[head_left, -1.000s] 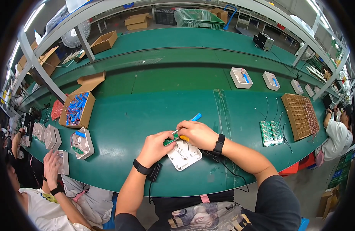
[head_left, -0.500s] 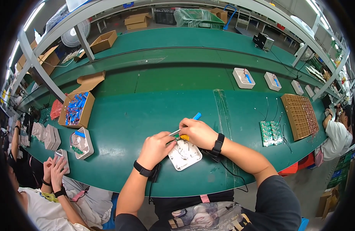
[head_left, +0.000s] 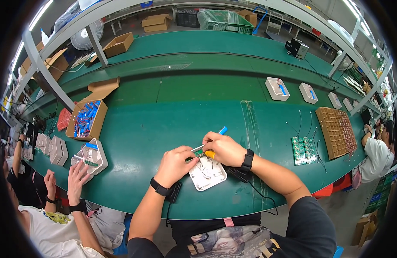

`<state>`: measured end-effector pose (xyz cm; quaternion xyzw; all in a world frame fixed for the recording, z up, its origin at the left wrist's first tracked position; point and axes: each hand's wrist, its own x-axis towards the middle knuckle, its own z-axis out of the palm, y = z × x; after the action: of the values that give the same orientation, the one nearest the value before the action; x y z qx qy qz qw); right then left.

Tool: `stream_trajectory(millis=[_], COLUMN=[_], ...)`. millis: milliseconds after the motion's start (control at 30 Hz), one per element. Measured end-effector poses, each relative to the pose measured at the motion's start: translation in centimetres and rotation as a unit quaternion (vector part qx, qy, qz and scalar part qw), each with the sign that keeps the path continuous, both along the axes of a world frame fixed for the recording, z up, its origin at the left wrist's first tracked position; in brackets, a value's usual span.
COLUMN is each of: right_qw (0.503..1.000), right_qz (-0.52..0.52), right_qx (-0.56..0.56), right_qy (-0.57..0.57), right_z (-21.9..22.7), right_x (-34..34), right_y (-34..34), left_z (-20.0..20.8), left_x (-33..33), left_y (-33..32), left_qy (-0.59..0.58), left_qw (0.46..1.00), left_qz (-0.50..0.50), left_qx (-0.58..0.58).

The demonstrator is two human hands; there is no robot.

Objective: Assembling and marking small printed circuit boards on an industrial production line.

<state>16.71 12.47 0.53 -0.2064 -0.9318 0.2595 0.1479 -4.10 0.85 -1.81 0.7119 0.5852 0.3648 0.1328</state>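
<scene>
A white square plastic housing (head_left: pixel 208 177) lies open side up before me, with thin wires inside. My left hand (head_left: pixel 177 165) is closed at its upper left corner, thumb and fingers pinching the edge of a small green circuit board (head_left: pixel 199 152). My right hand (head_left: pixel 224 149) bends over the housing's far edge, its fingers closed; what they grip is mostly hidden. A slim silver rod (head_left: pixel 199 148) runs between the two hands. Under the right palm shows a yellow piece (head_left: pixel 210 154), its kind unclear. A blue cylindrical battery (head_left: pixel 223 130) sticks out beyond the right fingers.
At left are a carton of blue batteries (head_left: pixel 87 118), a white housing (head_left: pixel 101 159) and a co-worker's hand (head_left: pixel 78 178). At right lie green circuit boards (head_left: pixel 304 150) with wires and a brown divided tray (head_left: pixel 336 132). More housings (head_left: pixel 277 89) stand far right.
The co-worker's hands have parted, one reaching toward the left housing, where a smaller white part now lies against it. My own hands keep nearly the same place; the view has shifted slightly.
</scene>
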Motion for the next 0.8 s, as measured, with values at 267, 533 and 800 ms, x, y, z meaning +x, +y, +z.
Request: stream_trajectory(millis=[267,533,800], right_qw=[1.000,1.000,1.000], right_qz=[-0.015,-0.017,-0.019], right_qx=[0.005,-0.012,0.005], right_qy=[0.001,-0.008,-0.013], right_z=[-0.02,-0.41,-0.24], right_x=[-0.31,-0.34,-0.39], right_y=[-0.12,0.18,-0.09], left_z=[0.14,0.10,0.19], left_x=[-0.39,-0.34,-0.56], left_y=[0.05,0.12,0.37], left_qy=[0.009,-0.016,-0.017], left_qw=[1.000,1.000,0.999], left_qz=[-0.011,-0.002,-0.007], left_qx=[0.000,-0.025,-0.037])
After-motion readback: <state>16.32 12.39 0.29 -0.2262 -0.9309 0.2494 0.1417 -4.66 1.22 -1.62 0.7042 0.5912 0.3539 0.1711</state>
